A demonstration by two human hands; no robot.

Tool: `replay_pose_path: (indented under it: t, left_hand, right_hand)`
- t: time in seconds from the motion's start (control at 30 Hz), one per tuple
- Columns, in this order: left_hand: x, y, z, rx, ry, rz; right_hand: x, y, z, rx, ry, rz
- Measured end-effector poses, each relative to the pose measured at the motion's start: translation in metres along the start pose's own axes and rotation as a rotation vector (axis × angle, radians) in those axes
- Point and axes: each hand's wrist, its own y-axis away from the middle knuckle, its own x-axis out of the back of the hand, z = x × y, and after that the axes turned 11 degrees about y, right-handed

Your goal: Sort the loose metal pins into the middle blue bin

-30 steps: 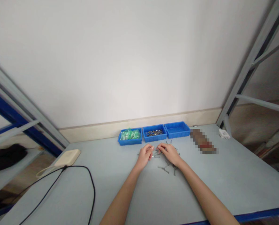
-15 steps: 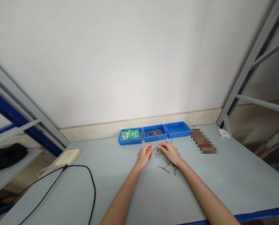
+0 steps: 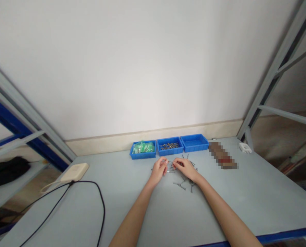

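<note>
My left hand [image 3: 159, 169] is closed in a pinch above the table, its fingertips at one end of a thin metal screw [image 3: 170, 161]. Facing it, my right hand [image 3: 185, 168] pinches at the screw's other end. The fingers hide most of the piece, so its exact form is hard to see. Around and under both hands lie several loose grey screws [image 3: 180, 186], some partly covered by my right hand and wrist.
Behind my hands stand three blue bins: one with green-and-clear plastic packets [image 3: 144, 147], one with metal pieces [image 3: 169, 146], and a third bin [image 3: 194, 148]. A pixelated brown object [image 3: 222, 155] lies right. A white box [image 3: 75, 172] and black cable [image 3: 103, 206] are left.
My right hand has shifted very slightly, and a bit more of the thin metal screw shows between the fingertips. The loose screws and bins stay as they were.
</note>
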Motion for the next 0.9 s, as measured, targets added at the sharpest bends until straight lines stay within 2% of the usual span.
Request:
replay_pose_path:
  t: [0.17,0.3,0.37,0.47,0.57,0.7,0.9]
  left_hand:
    - [-0.002,0.001,0.006,-0.026,-0.042,-0.003]
    - [-0.005,-0.002,0.003,0.012,0.022,0.042]
    - [-0.005,-0.005,0.0,0.024,0.065,0.06]
    - [-0.005,-0.007,-0.002,0.031,0.084,0.065]
    - [-0.004,-0.007,-0.002,0.039,0.084,0.062]
    - [-0.005,-0.005,-0.001,0.03,0.075,0.071]
    - [-0.006,-0.004,-0.001,0.016,0.066,0.056]
  right_hand:
    - [-0.003,0.001,0.002,-0.008,-0.095,-0.063]
    - [0.003,-0.017,0.007,-0.048,-0.12,0.01]
    - [0.012,-0.034,0.007,-0.086,-0.014,0.065]
    - [0.028,-0.059,0.003,-0.213,0.325,0.112]
    - [0.042,-0.067,-0.001,-0.286,0.485,0.147]
    - [0.055,-0.041,0.001,-0.317,0.715,0.237]
    - [0.086,0.026,0.036,-0.368,0.7,0.155]
